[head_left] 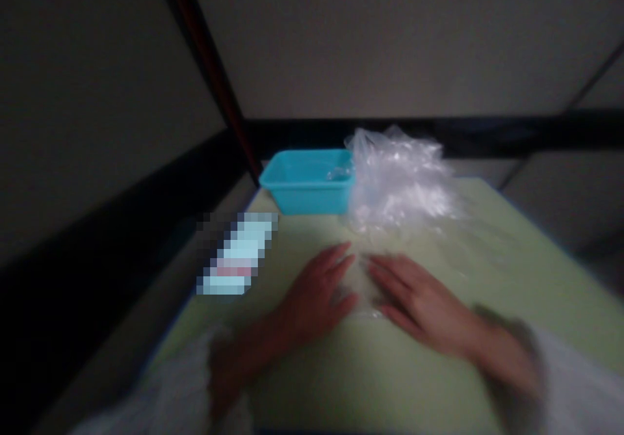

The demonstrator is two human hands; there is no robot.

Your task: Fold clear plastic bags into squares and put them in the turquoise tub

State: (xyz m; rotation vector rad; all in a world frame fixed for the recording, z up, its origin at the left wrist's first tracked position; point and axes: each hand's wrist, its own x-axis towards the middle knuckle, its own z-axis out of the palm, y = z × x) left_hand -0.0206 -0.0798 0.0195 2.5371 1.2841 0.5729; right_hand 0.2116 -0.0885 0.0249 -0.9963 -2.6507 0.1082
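A small clear plastic piece [365,302] lies flat on the yellow-green table, between my two hands. My left hand [319,292] rests at its left side with fingers apart. On its right side my right hand [414,298] is spread low over the table, fingers apart and slightly blurred. Both hands touch or nearly touch the plastic; its edges are hard to make out. Beyond them sits a heap of crinkled clear plastic bags [400,181], against the right end of a turquoise basket [312,199]. Something clear and shiny shows inside the basket.
A pixelated pale-blue, flat object [238,256] lies by the left edge of the yellow-green table [370,383]. Walls [400,51] with dark trim stand behind the table and to its left.
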